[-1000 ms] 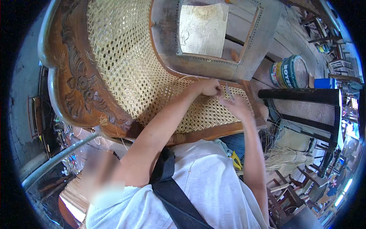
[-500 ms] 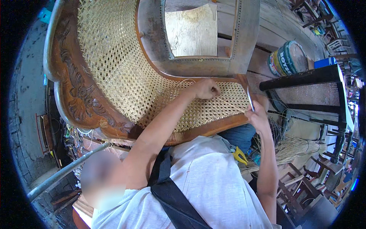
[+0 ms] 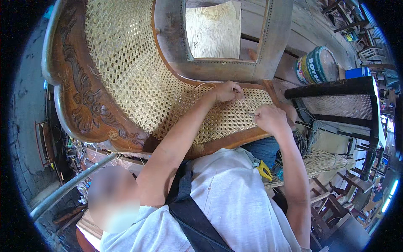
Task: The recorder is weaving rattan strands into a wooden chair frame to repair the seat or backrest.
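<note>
A carved brown wooden chair frame [image 3: 90, 101] with woven cane panel [image 3: 126, 54] lies across in front of me. My left hand [image 3: 228, 91] is at the panel's narrow right part, thumb and fingers pinched on a thin pale cane strand [image 3: 246, 105] that runs toward my right hand. Just left of it, a loop of cane [image 3: 205, 84] stands out from the weave near the frame's far edge. My right hand [image 3: 272, 118] is closed on a thin metal tool [image 3: 251, 114]; only its tip shows, at the weave. The fingers hide the rest, so its exact kind is unclear.
Beyond lies a studded wooden frame [image 3: 222, 70] with a rectangular opening. A paint bucket [image 3: 323, 63] and a dark chair with a cane panel [image 3: 336, 107] stand to the right. Loose cane [image 3: 329, 161] and a yellow-handled tool [image 3: 264, 171] are near my right forearm. A metal pipe [image 3: 71, 187] juts at left.
My right hand has moved left and slightly up from the frame's right edge, bringing the tool's tip from pointing upward to the weave near my left hand. The left hand has barely shifted.
</note>
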{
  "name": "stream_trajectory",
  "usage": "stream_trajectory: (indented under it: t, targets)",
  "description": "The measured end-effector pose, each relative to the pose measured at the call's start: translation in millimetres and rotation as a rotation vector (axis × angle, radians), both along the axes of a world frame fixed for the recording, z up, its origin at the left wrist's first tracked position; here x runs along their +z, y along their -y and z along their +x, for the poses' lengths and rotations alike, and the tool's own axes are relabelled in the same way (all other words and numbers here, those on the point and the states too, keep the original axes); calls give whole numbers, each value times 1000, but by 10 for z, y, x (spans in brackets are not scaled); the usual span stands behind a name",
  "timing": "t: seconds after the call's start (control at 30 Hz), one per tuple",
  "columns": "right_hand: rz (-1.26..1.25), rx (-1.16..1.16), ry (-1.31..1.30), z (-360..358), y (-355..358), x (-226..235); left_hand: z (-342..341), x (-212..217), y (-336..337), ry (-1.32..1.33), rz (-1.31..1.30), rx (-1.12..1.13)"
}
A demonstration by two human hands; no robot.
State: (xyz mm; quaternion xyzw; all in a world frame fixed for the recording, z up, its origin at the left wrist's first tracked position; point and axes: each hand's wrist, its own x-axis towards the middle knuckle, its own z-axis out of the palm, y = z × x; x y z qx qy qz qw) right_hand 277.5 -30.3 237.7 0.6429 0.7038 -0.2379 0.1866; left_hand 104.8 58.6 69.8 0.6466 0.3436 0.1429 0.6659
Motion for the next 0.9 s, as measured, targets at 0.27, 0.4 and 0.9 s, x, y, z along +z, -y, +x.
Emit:
stream_trajectory:
  t: [0.27,0.4,0.9]
  targets:
    - [-42,120,101,-317,-205,-151,-24,-164,-45,45,-87,-15]
    - [146,47,12,-230,22,-280,30,-105,-99,-103,-24,-55]
    - [-5,-193,-79,141,-9,-123,-117,-28,-46,-19,182,-156]
